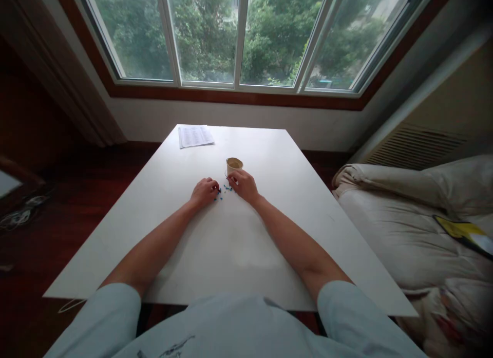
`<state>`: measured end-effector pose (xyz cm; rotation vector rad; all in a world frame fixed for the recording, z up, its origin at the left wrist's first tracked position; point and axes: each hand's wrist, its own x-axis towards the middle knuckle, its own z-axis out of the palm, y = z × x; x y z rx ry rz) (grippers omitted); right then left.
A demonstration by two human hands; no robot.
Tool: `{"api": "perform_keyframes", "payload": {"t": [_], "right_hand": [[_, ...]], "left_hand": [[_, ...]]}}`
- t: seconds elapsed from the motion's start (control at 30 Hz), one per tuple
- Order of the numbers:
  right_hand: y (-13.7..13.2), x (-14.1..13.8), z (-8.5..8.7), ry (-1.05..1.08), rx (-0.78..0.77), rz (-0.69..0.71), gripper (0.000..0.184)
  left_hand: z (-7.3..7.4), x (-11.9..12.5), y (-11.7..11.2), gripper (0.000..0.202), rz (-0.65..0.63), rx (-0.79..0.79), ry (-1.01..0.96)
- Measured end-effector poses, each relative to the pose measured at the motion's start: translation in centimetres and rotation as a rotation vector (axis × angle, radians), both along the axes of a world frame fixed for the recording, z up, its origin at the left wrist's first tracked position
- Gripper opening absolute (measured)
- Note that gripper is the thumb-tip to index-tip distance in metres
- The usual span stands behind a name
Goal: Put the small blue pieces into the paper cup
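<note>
My left hand rests on the white table with its fingers curled in, right beside a scatter of tiny blue beads or bits. A few of them lie at its fingertips. What those fingers grip, if anything, is too small to make out. Across the blue bits, my right hand has thumb and finger pinched together, just in front of a tan paper cup. Whatever the pinch holds is too small to name. Upright, the cup shows its open mouth, and the right hand covers part of its lower side.
Sheets of printed paper lie at the table's far left corner. A wide window is behind the table. To the right stands a cream sofa with a yellow and black item on it. Cables lie on the floor at left.
</note>
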<state>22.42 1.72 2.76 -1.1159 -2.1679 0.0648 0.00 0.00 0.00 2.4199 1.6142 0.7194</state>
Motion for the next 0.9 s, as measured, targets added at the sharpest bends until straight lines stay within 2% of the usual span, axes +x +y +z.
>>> {"api": "perform_keyframes", "payload": {"t": [0.17,0.33,0.43,0.63,0.73,0.9], "right_hand": [[1.3,0.6,2.2,0.142,0.001,-0.226,0.029],[2.6,0.4,2.2,0.16,-0.039,-0.326,0.03],[2.5,0.4,1.2,0.161,-0.044,-0.321,0.033],[0.8,0.4,-0.6,0.021,0.004,-0.146,0.035],[0.4,0.1,-1.0,-0.108,-0.066,-0.059,0.028],[0.6,-0.4,-1.8,-0.285,-0.191,-0.088,0.026]], "left_hand": [[-0.2,-0.1,0.1,0.021,-0.005,-0.005,-0.01],[-0.3,-0.2,0.1,0.02,-0.007,-0.003,0.002],[-0.3,-0.2,0.2,0.019,-0.018,-0.002,0.009],[-0.4,-0.1,0.2,0.016,-0.03,0.023,0.013],[-0.3,0.0,0.1,0.016,-0.026,0.025,0.032],[0.0,0.5,-0.3,0.016,-0.012,0.073,0.062]]}}
